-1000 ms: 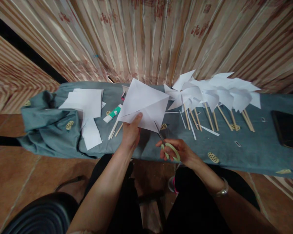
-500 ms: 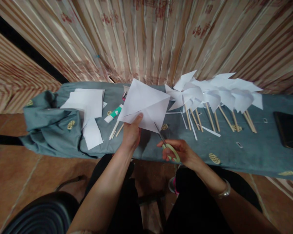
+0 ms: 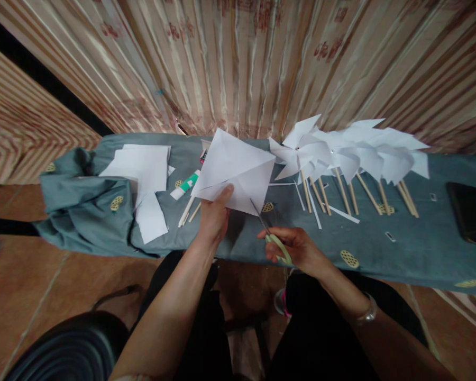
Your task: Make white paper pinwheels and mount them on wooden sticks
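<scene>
My left hand [image 3: 216, 214] grips a square sheet of white paper [image 3: 236, 164] at its near edge, thumb on top. Crease or cut lines run in from the paper's corners. In my right hand [image 3: 291, 246] is a pair of scissors [image 3: 278, 247] with light green handles, fingers wrapped round them. The blades meet the paper's near right corner. Right of the sheet lie several white paper pinwheels [image 3: 349, 151] on wooden sticks. A green and white glue tube [image 3: 185, 185] lies left of the sheet, by a few loose sticks [image 3: 187, 210].
White paper sheets [image 3: 143, 164] and a paper offcut [image 3: 150, 218] lie on the left of the cloth-covered table [image 3: 301, 262]. Thin paper strips [image 3: 343, 213] lie below the pinwheels. A dark phone [image 3: 470, 214] rests at the right. A black stool [image 3: 67, 349] stands at lower left.
The scissor handles have drawn closer together as my right hand's fingers close. The paper and my left hand have hardly moved.
</scene>
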### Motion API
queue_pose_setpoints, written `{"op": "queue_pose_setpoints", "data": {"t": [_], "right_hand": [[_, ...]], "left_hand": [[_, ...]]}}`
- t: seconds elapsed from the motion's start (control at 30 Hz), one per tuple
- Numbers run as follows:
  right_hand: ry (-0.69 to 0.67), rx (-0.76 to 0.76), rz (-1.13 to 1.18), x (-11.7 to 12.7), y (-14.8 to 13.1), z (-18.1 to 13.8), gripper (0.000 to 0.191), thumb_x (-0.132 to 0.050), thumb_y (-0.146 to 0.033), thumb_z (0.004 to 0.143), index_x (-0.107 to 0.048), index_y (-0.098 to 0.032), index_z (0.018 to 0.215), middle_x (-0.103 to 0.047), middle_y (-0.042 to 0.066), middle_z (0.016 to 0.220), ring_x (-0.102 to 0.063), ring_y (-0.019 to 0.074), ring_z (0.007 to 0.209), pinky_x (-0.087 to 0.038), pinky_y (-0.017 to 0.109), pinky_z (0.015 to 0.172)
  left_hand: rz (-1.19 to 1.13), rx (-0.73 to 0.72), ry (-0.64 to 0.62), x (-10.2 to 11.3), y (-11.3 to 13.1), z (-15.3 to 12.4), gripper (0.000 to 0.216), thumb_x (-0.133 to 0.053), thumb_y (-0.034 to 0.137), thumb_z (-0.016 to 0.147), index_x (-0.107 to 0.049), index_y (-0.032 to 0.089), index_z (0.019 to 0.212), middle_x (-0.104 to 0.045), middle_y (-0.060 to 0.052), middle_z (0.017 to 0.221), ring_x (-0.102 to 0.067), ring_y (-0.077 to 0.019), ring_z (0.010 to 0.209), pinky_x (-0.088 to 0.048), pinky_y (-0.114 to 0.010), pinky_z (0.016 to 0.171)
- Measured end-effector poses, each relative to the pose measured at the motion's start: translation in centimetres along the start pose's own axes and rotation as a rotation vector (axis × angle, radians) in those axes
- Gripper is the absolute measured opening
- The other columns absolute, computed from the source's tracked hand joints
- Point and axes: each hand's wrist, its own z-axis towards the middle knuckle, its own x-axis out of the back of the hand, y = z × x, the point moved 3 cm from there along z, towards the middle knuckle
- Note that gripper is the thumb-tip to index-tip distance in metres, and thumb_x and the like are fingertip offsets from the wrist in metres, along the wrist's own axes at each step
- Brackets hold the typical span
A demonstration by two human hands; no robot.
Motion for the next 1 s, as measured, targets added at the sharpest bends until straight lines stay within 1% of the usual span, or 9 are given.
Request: {"op": "queue_pose_setpoints", "data": {"t": [0.1, 0.2, 0.47, 0.63, 0.83, 1.0], "right_hand": [[0.009, -0.016, 0.003, 0.03, -0.02, -0.06, 0.042, -0.084, -0.042, 0.058, -0.068, -0.015, 0.087, -0.062, -0.002, 0.058, -0.057, 0.0085, 0.047, -0.044, 0.021, 0.047], [-0.011, -0.006, -0.008, 0.03, -0.15, -0.11, 0.043, -0.083, -0.043, 0.06, -0.068, -0.015, 0.088, -0.063, -0.001, 0.059, -0.057, 0.0087, 0.048, -0.044, 0.022, 0.047], [-0.019, 0.068, -0.03, 0.19, -0.2, 0.08, 0.042, -0.081, -0.044, 0.063, -0.068, -0.016, 0.091, -0.064, 0.0, 0.061, -0.057, 0.0095, 0.05, -0.044, 0.022, 0.048], [-0.004, 0.071, -0.011, 0.0, -0.16, 0.14, 0.04, -0.084, -0.04, 0.06, -0.068, -0.016, 0.088, -0.063, -0.002, 0.058, -0.056, 0.0084, 0.047, -0.044, 0.022, 0.047], [0.006, 0.065, 0.015, 0.02, 0.13, 0.34, 0.039, -0.085, -0.039, 0.058, -0.068, -0.017, 0.087, -0.062, -0.002, 0.057, -0.056, 0.0093, 0.048, -0.045, 0.023, 0.048], [0.001, 0.061, 0.024, 0.1, 0.18, 0.46, 0.041, -0.084, -0.041, 0.059, -0.07, -0.016, 0.087, -0.063, -0.001, 0.056, -0.056, 0.0096, 0.048, -0.045, 0.023, 0.048]], "left_hand": [[0.004, -0.022, -0.01, 0.02, -0.05, 0.09, 0.051, -0.08, 0.015, 0.057, -0.066, 0.019, 0.106, -0.072, -0.005, 0.107, -0.066, -0.0214, 0.1, -0.049, -0.035, 0.093], [0.014, -0.032, -0.024, 0.01, -0.28, 0.03, 0.05, -0.08, 0.015, 0.056, -0.067, 0.019, 0.105, -0.073, -0.005, 0.104, -0.066, -0.0212, 0.096, -0.05, -0.037, 0.091], [0.029, -0.005, -0.03, -0.09, -0.9, -0.47, 0.049, -0.08, 0.015, 0.055, -0.067, 0.017, 0.102, -0.072, -0.005, 0.099, -0.065, -0.021, 0.097, -0.046, -0.037, 0.095], [0.03, 0.014, -0.016, -0.07, -0.88, -0.42, 0.052, -0.08, 0.016, 0.055, -0.066, 0.017, 0.105, -0.072, -0.006, 0.1, -0.064, -0.0238, 0.103, -0.046, -0.039, 0.095], [0.018, -0.003, -0.036, -0.13, -0.68, -0.42, 0.053, -0.079, 0.016, 0.056, -0.066, 0.018, 0.107, -0.072, -0.006, 0.103, -0.065, -0.0226, 0.098, -0.047, -0.038, 0.093], [0.031, 0.006, -0.044, -0.04, -0.95, -0.58, 0.049, -0.079, 0.016, 0.057, -0.067, 0.017, 0.105, -0.072, -0.006, 0.1, -0.065, -0.0204, 0.092, -0.048, -0.036, 0.089]]}}
